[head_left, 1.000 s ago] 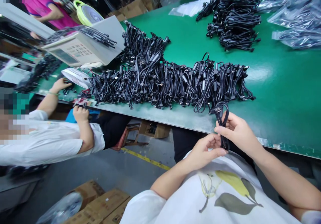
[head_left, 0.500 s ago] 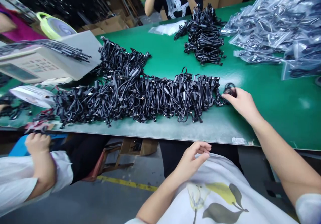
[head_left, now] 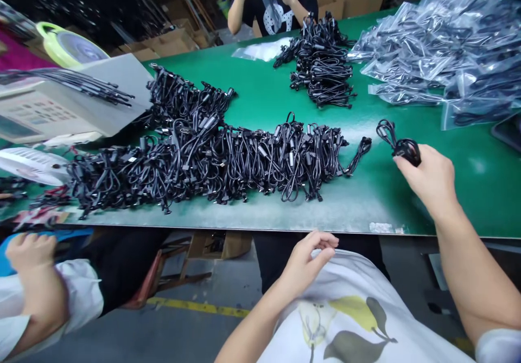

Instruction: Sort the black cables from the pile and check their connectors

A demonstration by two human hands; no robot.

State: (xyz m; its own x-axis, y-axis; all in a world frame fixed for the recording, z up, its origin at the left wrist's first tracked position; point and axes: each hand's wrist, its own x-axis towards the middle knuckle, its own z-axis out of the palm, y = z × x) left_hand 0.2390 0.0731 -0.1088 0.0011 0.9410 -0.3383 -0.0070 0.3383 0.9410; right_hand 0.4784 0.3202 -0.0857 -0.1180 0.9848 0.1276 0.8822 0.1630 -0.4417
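My right hand (head_left: 433, 181) is closed around a coiled black cable bundle (head_left: 386, 129), just above the green table to the right of the long row. One looped end of the bundle sticks out past my fingers. My left hand (head_left: 311, 257) rests at my lap below the table edge, fingers loosely curved and thumb apart, with nothing seen in it. A long row of black cable bundles (head_left: 244, 159) lies along the near side of the table. At its right end a single cable bundle (head_left: 359, 157) lies slanted.
Across the green table (head_left: 260, 81), a person handles a clear bag near another cable pile (head_left: 325, 70). Bagged cables (head_left: 439, 53) are heaped at the far right. A beige machine (head_left: 101, 91) and a green fan (head_left: 71, 45) stand left; a seated co-worker's hand (head_left: 32, 252) is beside me.
My right hand has moved right, away from the row's end, carrying the cable bundle. A slanted bundle now shows at that end. My left hand stays at my lap; the view has shifted slightly.
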